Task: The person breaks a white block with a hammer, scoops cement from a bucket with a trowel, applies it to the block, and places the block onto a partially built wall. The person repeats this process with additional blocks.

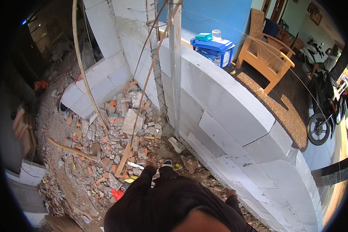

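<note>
My left hand (150,168) hangs low at the end of a dark sleeve, above brick rubble (116,154) and beside my shoe (167,162). A wooden strip (123,159) lies close to its left, apart from it. On the other side, my right hand (231,192) shows below a dark cuff, next to the pale block wall (220,127). Whether it touches the wall I cannot tell. Both hands are small and dark in the head view, so their fingers do not show clearly, and nothing held can be made out.
A leaning wooden pole (83,69) and a thin rod (149,73) rise from the rubble, near a metal post (175,69). Past the wall stand a blue plastic table (216,43), a wooden chair (265,52) and a motorcycle (319,127). A hoe-like wooden handle (71,149) lies left.
</note>
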`<state>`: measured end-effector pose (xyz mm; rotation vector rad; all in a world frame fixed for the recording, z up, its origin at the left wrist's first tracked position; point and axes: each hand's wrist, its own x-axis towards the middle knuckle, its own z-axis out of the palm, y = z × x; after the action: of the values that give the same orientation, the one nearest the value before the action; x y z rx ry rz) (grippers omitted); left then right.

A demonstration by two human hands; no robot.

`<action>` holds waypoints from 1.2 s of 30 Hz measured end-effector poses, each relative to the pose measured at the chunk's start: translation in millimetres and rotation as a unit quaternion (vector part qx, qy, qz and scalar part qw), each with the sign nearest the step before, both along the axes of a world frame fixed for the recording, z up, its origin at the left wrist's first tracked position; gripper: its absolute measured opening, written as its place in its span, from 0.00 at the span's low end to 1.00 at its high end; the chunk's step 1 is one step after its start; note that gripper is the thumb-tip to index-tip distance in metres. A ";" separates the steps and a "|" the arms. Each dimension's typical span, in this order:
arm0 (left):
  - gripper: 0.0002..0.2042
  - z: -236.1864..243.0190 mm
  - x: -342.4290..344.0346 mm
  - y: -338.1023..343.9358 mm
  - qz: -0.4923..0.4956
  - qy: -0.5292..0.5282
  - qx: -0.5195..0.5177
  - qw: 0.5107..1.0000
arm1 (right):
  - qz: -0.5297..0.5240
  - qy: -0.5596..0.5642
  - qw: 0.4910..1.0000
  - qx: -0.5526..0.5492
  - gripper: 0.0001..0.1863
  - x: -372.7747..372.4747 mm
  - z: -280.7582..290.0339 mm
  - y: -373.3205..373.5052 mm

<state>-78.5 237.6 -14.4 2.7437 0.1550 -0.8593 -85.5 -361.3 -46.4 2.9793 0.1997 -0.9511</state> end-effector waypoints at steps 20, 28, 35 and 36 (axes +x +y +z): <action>0.15 4.4 58.7 -61.0 -0.174 0.126 -0.118 0.969 | -0.729 -0.120 0.660 0.134 0.30 -182.0 100.6 19.1; 0.15 34.6 219.5 -139.0 -0.168 0.179 -0.175 0.953 | -0.919 -0.015 0.387 0.079 0.24 -385.5 63.0 260.4; 0.14 43.9 206.8 -211.3 -0.262 0.189 -0.150 0.935 | -0.850 0.183 0.480 0.119 0.17 -392.1 -39.1 523.4; 0.14 44.2 195.0 -220.5 -0.272 0.208 -0.172 0.924 | -0.878 0.148 0.437 0.127 0.18 -386.4 -44.6 538.6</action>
<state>116.5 17.1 29.8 2.2552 -0.6493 -1.4445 -471.9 177.3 -91.0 1.8368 -3.3039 -1.1563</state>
